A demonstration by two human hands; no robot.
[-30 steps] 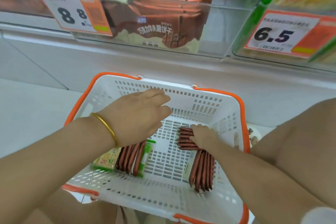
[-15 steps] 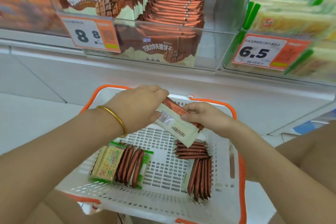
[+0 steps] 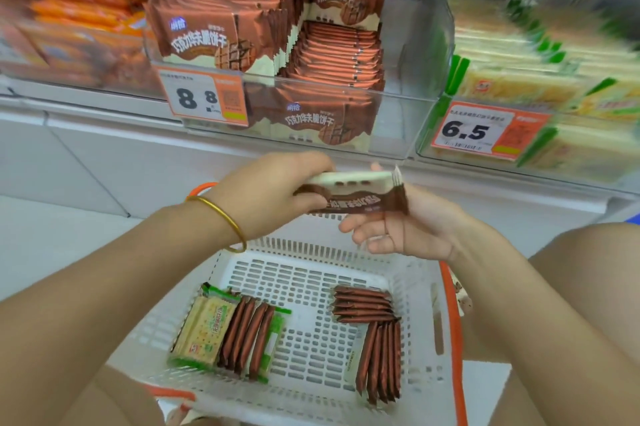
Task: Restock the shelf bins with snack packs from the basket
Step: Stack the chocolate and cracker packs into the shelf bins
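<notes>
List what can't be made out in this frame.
- Head view, orange packs at upper left: motion blur, labels unreadable.
- Head view, green-edged packs at upper right: blurred likewise.
- Head view, right hand: its thumb is hidden behind the brown pack that the left hand grips, so its hold is unclear.
- Head view, 8.8 price tag: small print too small.

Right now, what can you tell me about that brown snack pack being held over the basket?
The brown snack pack is a thin, flat, glossy sachet, brown with a cream band, white lettering and a crimped end seal. It lies nearly level above the white basket, just below the clear shelf bin. The left hand grips its left end; the right hand, held open, meets its right end.
</notes>
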